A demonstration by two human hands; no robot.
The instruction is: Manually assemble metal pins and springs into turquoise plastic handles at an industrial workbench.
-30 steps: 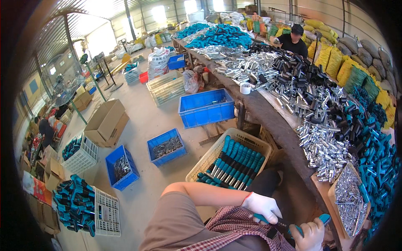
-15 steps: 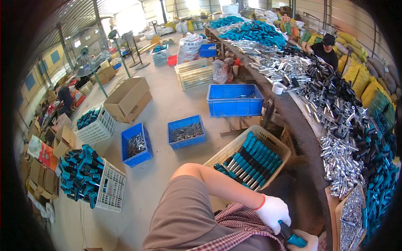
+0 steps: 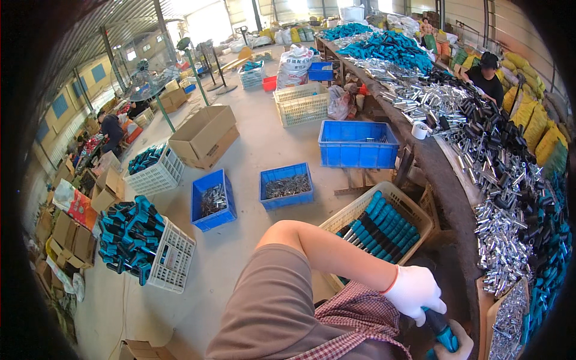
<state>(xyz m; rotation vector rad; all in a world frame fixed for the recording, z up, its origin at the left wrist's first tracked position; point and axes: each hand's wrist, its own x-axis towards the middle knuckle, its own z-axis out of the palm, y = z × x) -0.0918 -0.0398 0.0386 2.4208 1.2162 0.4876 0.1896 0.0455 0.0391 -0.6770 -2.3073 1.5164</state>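
Note:
Near the lower right, my left hand (image 3: pixel 416 292), in a white glove with a red cuff, has its fingers closed on one end of a teal-and-black tool handle (image 3: pixel 442 330). My right hand (image 3: pixel 461 347) wraps round the other end at the lower edge, partly cut off. Just beyond my left forearm stands a cream plastic crate (image 3: pixel 423 207), holding rows of similar teal-and-black handles (image 3: pixel 390 225) with metal shafts. A long bench (image 3: pixel 441 174) on the right carries heaps of silver metal parts (image 3: pixel 507 240) and teal handles (image 3: pixel 549 294).
Blue bins (image 3: pixel 359 157) stand on the floor ahead, two with small metal parts. A white crate (image 3: pixel 174 258) piled with teal-and-black tools sits at left, near an open cardboard box (image 3: pixel 204 138). Across the bench is a person (image 3: pixel 485 81) in a black cap; others sit far left.
The whole view has shifted, so surroundings appear farther right. Both hands have moved up and right in view with the handle, and more of the handle shows between them.

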